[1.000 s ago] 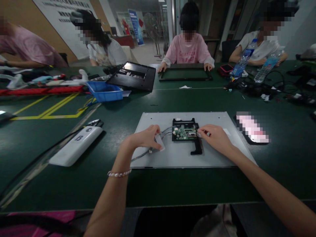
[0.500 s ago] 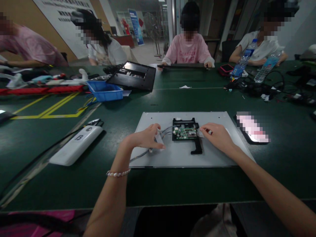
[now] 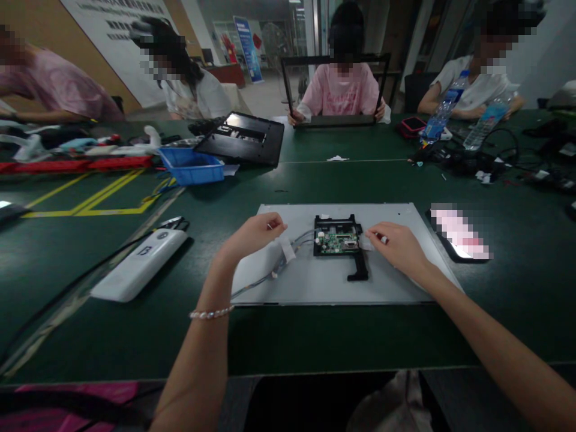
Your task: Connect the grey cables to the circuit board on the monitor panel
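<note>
A grey metal panel (image 3: 333,288) lies flat before me. On it is a black plastic bracket (image 3: 359,267) carrying a green circuit board (image 3: 337,241). Grey cables (image 3: 258,281) run left from the board, with a whitish strip of tape (image 3: 288,248) across them. Above that strip is my left hand (image 3: 258,233), fingertips pinched together; whatever they hold, if anything, is too small to make out. Right of the board, my right hand (image 3: 396,245) is closed in a pinch on a pale translucent piece of tape (image 3: 365,242) at the bracket's edge.
A white power bank (image 3: 139,264) with a black cable lies left, a phone (image 3: 459,234) right. Farther off are a blue bin (image 3: 191,168), a black casing (image 3: 245,139) and water bottles (image 3: 443,111). Opposite, a person holds up a black frame (image 3: 335,60).
My left hand has lifted off the taped cables, and its spread fingers have come together. My right hand has shifted slightly right. The person opposite has tilted the black frame upright.
</note>
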The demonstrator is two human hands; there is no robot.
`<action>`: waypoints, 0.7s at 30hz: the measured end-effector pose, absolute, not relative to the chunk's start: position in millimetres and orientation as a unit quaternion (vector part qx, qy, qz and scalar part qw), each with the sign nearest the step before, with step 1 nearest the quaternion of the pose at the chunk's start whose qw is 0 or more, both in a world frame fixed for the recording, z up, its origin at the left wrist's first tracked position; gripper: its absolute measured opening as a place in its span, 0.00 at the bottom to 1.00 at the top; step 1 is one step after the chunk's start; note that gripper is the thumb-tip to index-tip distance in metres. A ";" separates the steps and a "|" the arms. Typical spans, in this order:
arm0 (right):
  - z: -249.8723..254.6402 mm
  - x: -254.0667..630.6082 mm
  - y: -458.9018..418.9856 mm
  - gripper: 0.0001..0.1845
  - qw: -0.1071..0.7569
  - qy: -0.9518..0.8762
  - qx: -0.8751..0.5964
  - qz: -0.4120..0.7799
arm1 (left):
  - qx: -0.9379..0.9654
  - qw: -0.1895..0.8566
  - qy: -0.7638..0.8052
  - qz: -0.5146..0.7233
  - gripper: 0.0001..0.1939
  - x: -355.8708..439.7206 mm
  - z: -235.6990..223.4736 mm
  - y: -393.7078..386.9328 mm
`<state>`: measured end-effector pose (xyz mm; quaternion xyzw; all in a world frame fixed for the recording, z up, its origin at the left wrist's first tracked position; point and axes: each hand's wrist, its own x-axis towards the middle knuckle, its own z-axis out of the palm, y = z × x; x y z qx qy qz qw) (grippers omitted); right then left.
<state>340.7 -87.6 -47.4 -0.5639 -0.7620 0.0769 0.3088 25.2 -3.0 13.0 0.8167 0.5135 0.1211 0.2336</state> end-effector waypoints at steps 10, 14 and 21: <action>-47.2 341.6 -87.3 0.13 0.304 -0.761 -0.569 0.069 | 0.837 0.257 0.478 0.077 0.11 19.9 4.6 1.8; -48.9 343.7 -86.1 0.12 0.308 -0.757 -0.572 0.070 | 0.846 0.295 0.444 0.029 0.08 22.8 6.7 -2.0; -46.9 342.5 -86.9 0.12 0.298 -0.761 -0.571 0.071 | 0.854 0.259 0.448 -0.047 0.11 26.9 1.4 -4.8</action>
